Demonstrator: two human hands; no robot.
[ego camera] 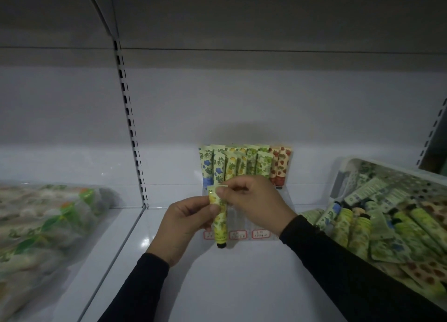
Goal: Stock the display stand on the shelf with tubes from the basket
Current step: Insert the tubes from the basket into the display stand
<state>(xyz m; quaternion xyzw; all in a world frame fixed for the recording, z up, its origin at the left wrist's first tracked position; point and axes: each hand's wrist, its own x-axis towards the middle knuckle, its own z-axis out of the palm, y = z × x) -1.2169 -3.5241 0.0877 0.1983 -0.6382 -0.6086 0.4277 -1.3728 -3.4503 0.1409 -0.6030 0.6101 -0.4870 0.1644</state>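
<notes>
Yellow tube (219, 215) pinched between both hands above the white shelf (242, 285).

Left hand (183, 227) curled round the tube's middle, right hand (254, 200) nipping its flat crimped top between thumb and fingertips; black cap pointing down, below both grips. Directly behind the hands, clear display stand (281, 191), back rows already filled with upright tubes, red-edged labels showing under the grip. Well right of the right hand, basket (343, 167) heaped with more tubes. Far left of the grip, plastic-wrapped bundle (43, 227).
</notes>
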